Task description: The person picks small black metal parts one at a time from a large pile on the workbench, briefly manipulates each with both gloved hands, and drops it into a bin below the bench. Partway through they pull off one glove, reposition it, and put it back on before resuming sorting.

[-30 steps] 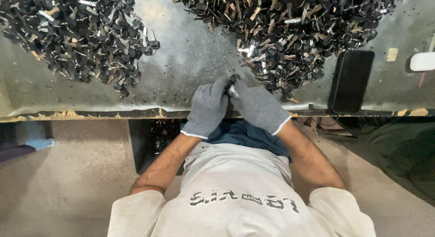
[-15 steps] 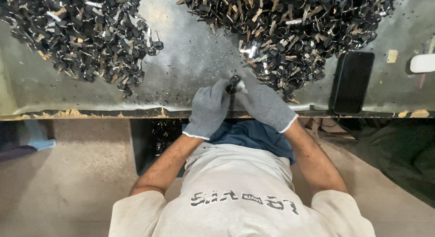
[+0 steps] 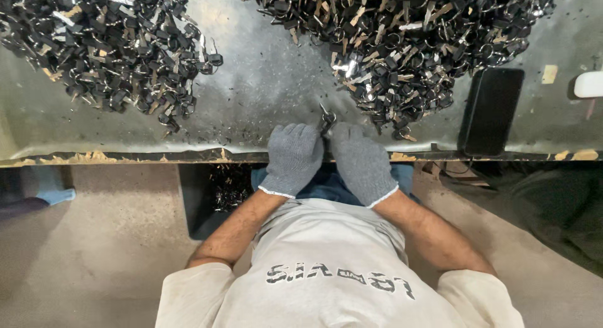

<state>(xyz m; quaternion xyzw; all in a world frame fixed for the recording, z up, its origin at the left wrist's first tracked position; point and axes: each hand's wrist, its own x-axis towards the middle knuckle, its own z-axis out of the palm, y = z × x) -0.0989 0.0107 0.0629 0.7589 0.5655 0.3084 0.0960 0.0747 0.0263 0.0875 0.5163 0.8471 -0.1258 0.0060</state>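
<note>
Two gloved hands meet at the near edge of a grey metal table point(image 3: 264, 83), both in grey knit gloves. The left hand point(image 3: 294, 157) and the right hand point(image 3: 361, 161) press close together, knuckles up, and between their fingertips they pinch a small dark metal piece point(image 3: 326, 119) that sticks up just above the gloves. Both hands are closed on that piece; its exact shape is too small to tell.

The piece sits over the table's front strip, just beside the lower fringe of the right heap point(image 3: 402, 45), a big pile of small black and silver parts that spreads across the upper right of the table. A second such pile, the left heap point(image 3: 107, 52), lies well apart on the upper left, with bare, speckled metal between the two.

Right of the hands, a black phone point(image 3: 491, 111) lies flat near the table edge, touching the right heap's rim. Below the table edge, a dark bin point(image 3: 207, 196) with more small parts stands beside the person's left forearm.
</note>
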